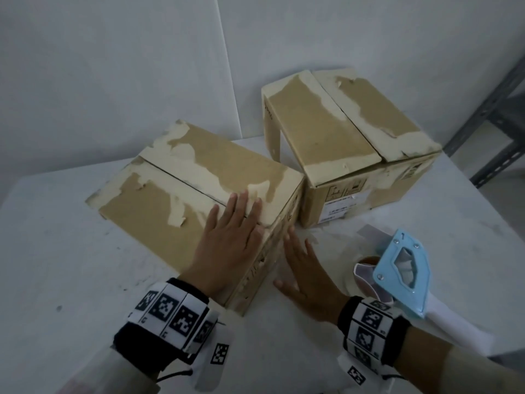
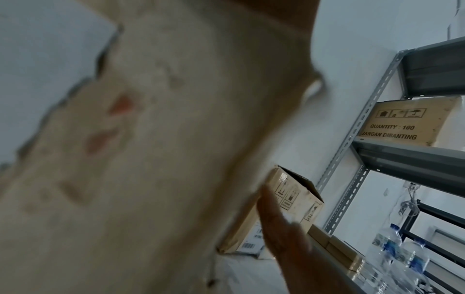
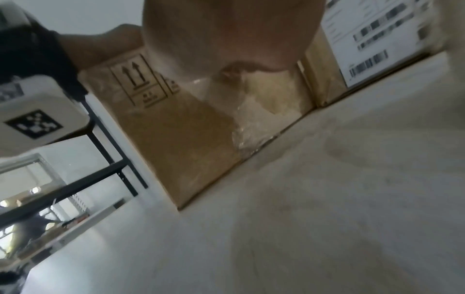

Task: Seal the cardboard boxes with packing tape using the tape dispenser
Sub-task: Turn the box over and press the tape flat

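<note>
Two worn cardboard boxes stand on the white table (image 1: 56, 251). On the near box (image 1: 181, 183), my left hand (image 1: 230, 237) lies flat with straight fingers across the top seam at the box's near right corner. My right hand (image 1: 304, 268) is flat too, fingers straight, against that box's right side (image 3: 181, 143), where clear tape (image 3: 251, 127) shows. The far box (image 1: 341, 123) has its flaps closed, one raised a little. A blue tape dispenser (image 1: 403, 268) with a white handle lies on the table to the right of my right hand; neither hand holds it.
A grey metal shelf rack (image 1: 500, 120) stands past the table's right edge, holding another printed box (image 2: 407, 123). Water bottles (image 2: 400, 258) stand below it. A white wall backs the table. Bare table surface lies left of the near box and in front of me.
</note>
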Tool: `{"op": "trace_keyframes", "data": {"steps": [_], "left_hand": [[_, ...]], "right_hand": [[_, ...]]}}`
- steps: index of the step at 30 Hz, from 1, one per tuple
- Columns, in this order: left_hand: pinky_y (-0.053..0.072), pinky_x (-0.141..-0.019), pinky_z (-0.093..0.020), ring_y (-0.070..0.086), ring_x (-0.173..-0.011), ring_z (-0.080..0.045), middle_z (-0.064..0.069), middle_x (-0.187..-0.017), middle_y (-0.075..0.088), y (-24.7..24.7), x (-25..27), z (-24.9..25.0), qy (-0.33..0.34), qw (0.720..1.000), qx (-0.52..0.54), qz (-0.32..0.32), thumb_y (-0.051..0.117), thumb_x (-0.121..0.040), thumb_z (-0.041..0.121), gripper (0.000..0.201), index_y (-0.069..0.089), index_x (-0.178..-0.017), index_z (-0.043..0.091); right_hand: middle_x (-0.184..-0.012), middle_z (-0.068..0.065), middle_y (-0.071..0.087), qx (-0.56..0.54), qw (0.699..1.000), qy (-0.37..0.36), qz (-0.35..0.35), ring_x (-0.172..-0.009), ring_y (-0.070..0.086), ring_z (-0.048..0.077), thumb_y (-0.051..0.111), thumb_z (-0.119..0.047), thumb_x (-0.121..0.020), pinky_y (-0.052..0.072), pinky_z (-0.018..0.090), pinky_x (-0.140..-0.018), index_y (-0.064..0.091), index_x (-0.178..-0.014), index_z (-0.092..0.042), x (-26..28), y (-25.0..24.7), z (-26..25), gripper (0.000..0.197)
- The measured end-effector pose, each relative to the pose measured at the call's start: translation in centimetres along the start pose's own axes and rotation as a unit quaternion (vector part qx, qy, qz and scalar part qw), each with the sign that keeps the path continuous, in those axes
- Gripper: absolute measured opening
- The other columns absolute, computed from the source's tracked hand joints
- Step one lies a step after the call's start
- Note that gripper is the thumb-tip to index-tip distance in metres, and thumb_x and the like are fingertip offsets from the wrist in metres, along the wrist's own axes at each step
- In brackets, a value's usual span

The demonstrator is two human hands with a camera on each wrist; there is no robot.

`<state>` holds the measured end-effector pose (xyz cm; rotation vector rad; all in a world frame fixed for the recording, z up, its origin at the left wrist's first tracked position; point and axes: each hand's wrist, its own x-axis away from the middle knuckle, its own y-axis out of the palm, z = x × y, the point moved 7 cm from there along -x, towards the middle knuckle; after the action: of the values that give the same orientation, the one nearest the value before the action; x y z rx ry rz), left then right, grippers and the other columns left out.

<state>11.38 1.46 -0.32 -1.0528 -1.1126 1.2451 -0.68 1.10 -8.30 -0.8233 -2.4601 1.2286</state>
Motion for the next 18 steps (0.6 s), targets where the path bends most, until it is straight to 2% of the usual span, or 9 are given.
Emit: {"op": "trace_keyframes", "data": {"steps": [2, 3, 6, 8, 9, 11, 13, 15, 18], "left_hand": [[-0.006, -0.112, -0.030, -0.003, -0.145, -0.016, -0.004, -0.158, 0.001, 0.1, 0.0, -0.3, -0.016, 1.000, 0.014, 0.001, -0.008, -0.080, 0.048, 0.077, 0.002, -0.148, 0.015], [-0.009, -0.111, -0.027, -0.007, -0.144, -0.014, -0.003, -0.158, -0.002, 0.1, 0.0, -0.4, -0.020, 1.000, 0.019, 0.001, -0.011, -0.078, 0.049, 0.078, -0.002, -0.148, 0.015], [-0.011, -0.110, -0.026, -0.009, -0.145, -0.014, -0.004, -0.158, -0.005, 0.2, -0.1, -0.4, -0.016, 1.000, 0.013, -0.013, -0.014, -0.075, 0.049, 0.081, -0.004, -0.148, 0.014], [-0.013, -0.110, -0.028, -0.017, -0.141, -0.010, -0.003, -0.158, -0.007, 0.0, -0.1, -0.7, -0.015, 0.999, 0.020, -0.029, -0.015, -0.072, 0.052, 0.084, -0.006, -0.148, 0.015], [-0.015, -0.109, -0.031, -0.020, -0.138, -0.009, -0.003, -0.158, -0.009, -0.2, 0.2, -1.0, -0.024, 0.999, 0.016, -0.034, -0.015, -0.071, 0.055, 0.087, -0.007, -0.148, 0.016], [-0.016, -0.108, -0.039, -0.025, -0.136, -0.013, -0.004, -0.157, -0.012, -0.7, 1.2, -2.7, -0.079, 0.997, 0.000, -0.020, -0.016, -0.067, 0.065, 0.094, -0.006, -0.148, 0.018], [-0.013, -0.111, -0.047, -0.026, -0.137, -0.018, -0.006, -0.157, -0.015, -1.0, 2.9, -4.6, -0.167, 0.986, 0.007, -0.012, -0.015, -0.066, 0.070, 0.097, -0.007, -0.148, 0.019], [-0.007, -0.113, -0.053, -0.020, -0.142, -0.027, -0.010, -0.157, -0.014, -1.1, 4.4, -6.1, -0.246, 0.968, 0.046, -0.005, -0.005, -0.072, 0.067, 0.091, -0.006, -0.148, 0.017], [-0.003, -0.114, -0.051, -0.013, -0.144, -0.031, -0.013, -0.157, -0.009, -1.6, 5.2, -8.1, -0.306, 0.947, 0.091, 0.026, 0.011, -0.081, 0.061, 0.083, -0.002, -0.148, 0.013]], "right_hand": [[-0.144, -0.012, -0.040, 0.009, 0.999, 0.003, 0.044, -0.138, -0.025, 0.004, 0.009, -0.067, -0.084, -0.021, 0.025, -0.112, -0.030, -0.136, -0.023, -0.3, -1.2, -0.4, 0.079], [-0.145, -0.007, -0.038, 0.017, 0.999, 0.002, 0.038, -0.138, -0.025, 0.005, 0.009, -0.067, -0.084, -0.022, 0.025, -0.111, -0.031, -0.136, -0.022, -0.7, -1.1, -0.7, 0.080], [-0.145, 0.003, -0.037, 0.045, 0.999, 0.003, -0.010, -0.136, -0.030, 0.005, 0.004, -0.072, -0.080, -0.027, 0.025, -0.109, -0.035, -0.132, -0.017, -1.3, 0.0, -1.1, 0.086], [-0.146, -0.001, -0.038, 0.073, 0.997, 0.003, -0.004, -0.136, -0.029, 0.006, 0.002, -0.072, -0.080, -0.024, 0.031, -0.110, -0.035, -0.134, -0.020, -1.1, -0.3, -0.5, 0.083], [-0.148, -0.005, -0.036, 0.081, 0.997, 0.010, 0.014, -0.138, -0.026, 0.007, 0.002, -0.071, -0.082, -0.021, 0.033, -0.112, -0.029, -0.138, -0.022, -0.9, -1.0, -0.2, 0.080], [-0.152, -0.006, -0.026, 0.088, 0.992, 0.023, 0.086, -0.142, -0.016, 0.011, 0.005, -0.066, -0.086, -0.015, 0.033, -0.114, -0.012, -0.143, -0.020, -0.7, -3.4, 0.1, 0.075], [-0.154, 0.000, -0.013, 0.087, 0.987, 0.019, 0.135, -0.143, -0.010, 0.015, 0.008, -0.062, -0.089, -0.011, 0.030, -0.115, -0.003, -0.143, -0.018, -1.7, -6.0, -0.4, 0.071], [-0.154, 0.007, -0.006, 0.094, 0.984, 0.004, 0.151, -0.143, -0.010, 0.016, 0.012, -0.060, -0.090, -0.012, 0.027, -0.115, 0.003, -0.144, -0.017, -3.5, -7.8, -1.2, 0.070], [-0.154, 0.013, 0.012, 0.119, 0.985, -0.002, 0.126, -0.142, -0.004, 0.015, 0.005, -0.068, -0.085, -0.013, 0.026, -0.114, 0.021, -0.143, -0.011, -5.7, -8.3, -1.8, 0.083]]}}
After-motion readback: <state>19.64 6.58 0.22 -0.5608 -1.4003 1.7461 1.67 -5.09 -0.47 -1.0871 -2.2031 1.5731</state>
